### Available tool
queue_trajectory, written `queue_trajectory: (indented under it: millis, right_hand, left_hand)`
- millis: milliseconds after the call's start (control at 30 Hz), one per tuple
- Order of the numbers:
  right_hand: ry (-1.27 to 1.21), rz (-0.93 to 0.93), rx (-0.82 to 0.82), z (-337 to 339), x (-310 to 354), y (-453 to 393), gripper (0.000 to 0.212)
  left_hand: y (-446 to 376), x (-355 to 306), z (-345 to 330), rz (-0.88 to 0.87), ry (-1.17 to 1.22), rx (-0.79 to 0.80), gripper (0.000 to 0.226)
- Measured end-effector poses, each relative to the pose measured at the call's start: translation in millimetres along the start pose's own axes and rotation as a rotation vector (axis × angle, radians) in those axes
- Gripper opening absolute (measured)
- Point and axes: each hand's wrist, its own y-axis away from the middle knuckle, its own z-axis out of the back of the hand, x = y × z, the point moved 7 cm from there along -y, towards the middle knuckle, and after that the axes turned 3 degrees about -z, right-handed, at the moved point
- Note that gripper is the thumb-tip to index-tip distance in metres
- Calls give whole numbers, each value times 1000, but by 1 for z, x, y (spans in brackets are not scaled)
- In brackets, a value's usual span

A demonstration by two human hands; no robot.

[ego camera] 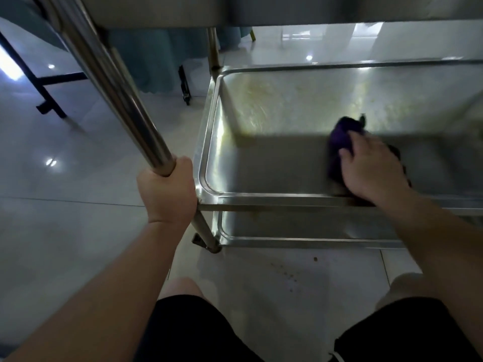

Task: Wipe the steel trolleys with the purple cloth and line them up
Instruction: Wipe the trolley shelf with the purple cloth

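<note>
Left hand [167, 190]: fingers clamped round trolley post [115, 82], steadying.
Right hand [371, 168]: fingers flat, pressing purple cloth [339, 142].
Advice: overlap strokes toward stained shelf [300, 105] beyond the fingers.

Steel trolley [209, 142] is a tiered one with shiny tube legs, the middle tray has yellowish smears across its far half and the near half sits in shadow. Purple cloth [339, 145] is bunched up on that tray's floor, toward its near rim, a bit blurry. Another tray sits right underneath
</note>
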Motion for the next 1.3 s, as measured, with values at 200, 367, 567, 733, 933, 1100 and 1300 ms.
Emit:
queue_trajectory:
  millis: [200, 367, 567, 733, 933, 1100, 1300]
  right_hand:
    - [-36, -151, -52, -21, 100, -12, 54]
    - [-129, 302, 148, -58, 273, 2, 59]
    - [-50, 675, 235, -49, 242, 1, 66]
    - [-34, 183, -4, -16, 96, -74, 60]
    - [-31, -127, -15, -35, 140, -81, 61]
    - [-63, 344, 137, -68, 285, -41, 61]
    - [-84, 678, 247, -64, 283, 24, 61]
  left_hand:
    - [-1, 2, -2, -31, 9, -7, 37]
    - [0, -4, -3, -86, 5, 43, 33]
    - [1, -4, -4, -98, 0, 61, 35]
    - [2, -3, -6, -75, 57, 37, 34]
    - [2, -2, -5, -85, 52, 19, 34]
    - [1, -4, -4, -125, 32, 29, 34]
    - [2, -6, -4, -103, 37, 34, 22]
